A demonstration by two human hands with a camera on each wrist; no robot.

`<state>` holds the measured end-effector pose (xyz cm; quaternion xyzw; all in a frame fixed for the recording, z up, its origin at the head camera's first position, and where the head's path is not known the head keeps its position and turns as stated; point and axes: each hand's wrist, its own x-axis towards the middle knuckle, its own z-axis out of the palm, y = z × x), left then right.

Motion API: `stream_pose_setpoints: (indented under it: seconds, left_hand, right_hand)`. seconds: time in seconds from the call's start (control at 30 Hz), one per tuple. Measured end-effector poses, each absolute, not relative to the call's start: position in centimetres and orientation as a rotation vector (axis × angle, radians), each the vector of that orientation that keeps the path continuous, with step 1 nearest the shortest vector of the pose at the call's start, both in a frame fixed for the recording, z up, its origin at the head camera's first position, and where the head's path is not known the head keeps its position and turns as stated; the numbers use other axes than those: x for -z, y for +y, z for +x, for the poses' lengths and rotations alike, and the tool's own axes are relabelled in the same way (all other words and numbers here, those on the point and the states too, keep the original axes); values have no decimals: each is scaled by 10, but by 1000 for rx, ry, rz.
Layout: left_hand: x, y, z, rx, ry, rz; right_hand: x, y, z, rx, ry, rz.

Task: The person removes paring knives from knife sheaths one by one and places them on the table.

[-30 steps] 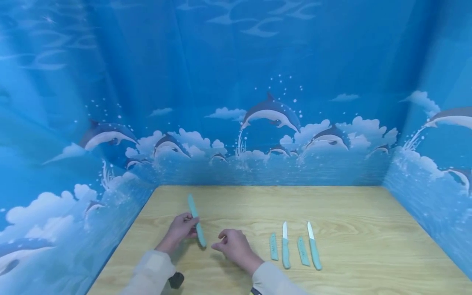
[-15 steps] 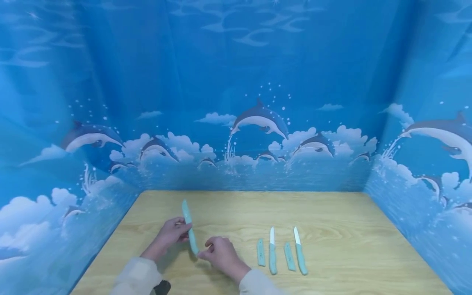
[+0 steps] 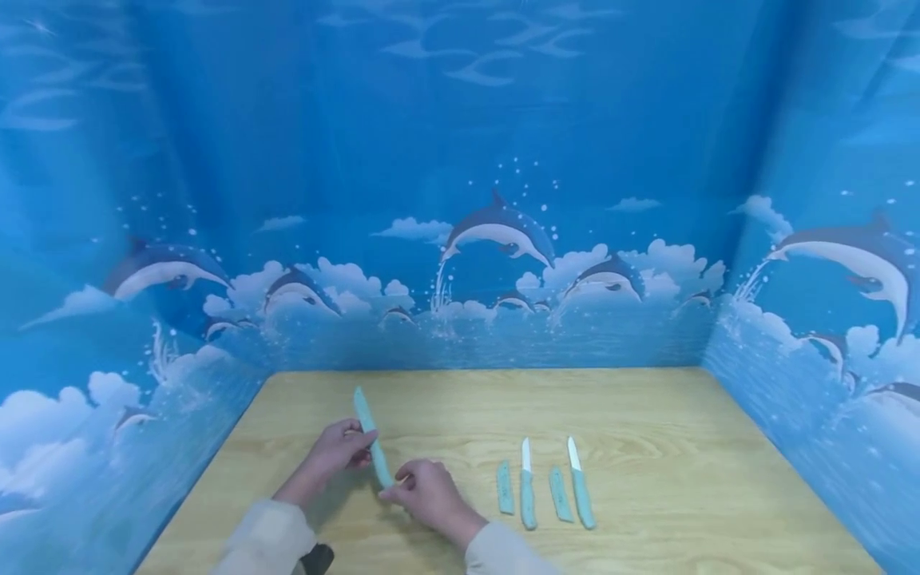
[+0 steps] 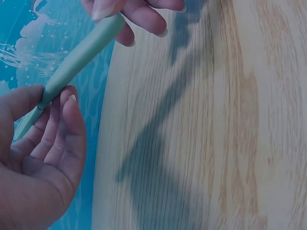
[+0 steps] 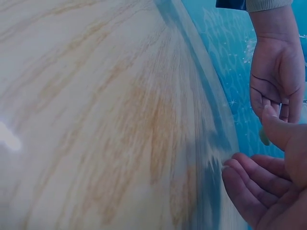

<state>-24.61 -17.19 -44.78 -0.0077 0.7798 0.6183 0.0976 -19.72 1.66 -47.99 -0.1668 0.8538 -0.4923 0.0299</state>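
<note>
In the head view my left hand (image 3: 341, 446) grips a mint-green sheathed knife (image 3: 366, 411) near its middle, between thumb and fingers. The knife is raised above the table and tilted, its handle end toward me. My right hand (image 3: 429, 493) is at that end, its thumb on or against the handle. From the right wrist, its fingers (image 5: 249, 184) look loosely bent and apart from the thumb, with the handle tip (image 5: 264, 137) showing in the gap. The left wrist view shows the handle (image 4: 79, 56) running from the left fingers up to the right hand.
Right of the hands, two bare-bladed knives (image 3: 528, 499) (image 3: 583, 499) lie on the wooden table (image 3: 647, 415), each beside its mint-green sheath (image 3: 505, 489) (image 3: 561, 495). A dark object (image 3: 317, 558) is by the left sleeve. A blue dolphin-print curtain (image 3: 402, 160) surrounds the table.
My right hand has moved left from a small distance away to the knife's handle end. My left hand keeps its hold on the knife. The head view has shifted slightly.
</note>
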Motion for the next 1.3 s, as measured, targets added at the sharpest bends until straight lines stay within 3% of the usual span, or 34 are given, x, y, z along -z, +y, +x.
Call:
stream_pose_setpoints:
  seconds: [0.6, 1.3]
  left_hand:
    - [448, -173, -248, -1801, 2226, 131]
    - [441, -165, -245, -1729, 2271, 194]
  right_hand:
    - [483, 18, -197, 1572, 2590, -562]
    - [478, 15, -197, 1892, 2209, -349]
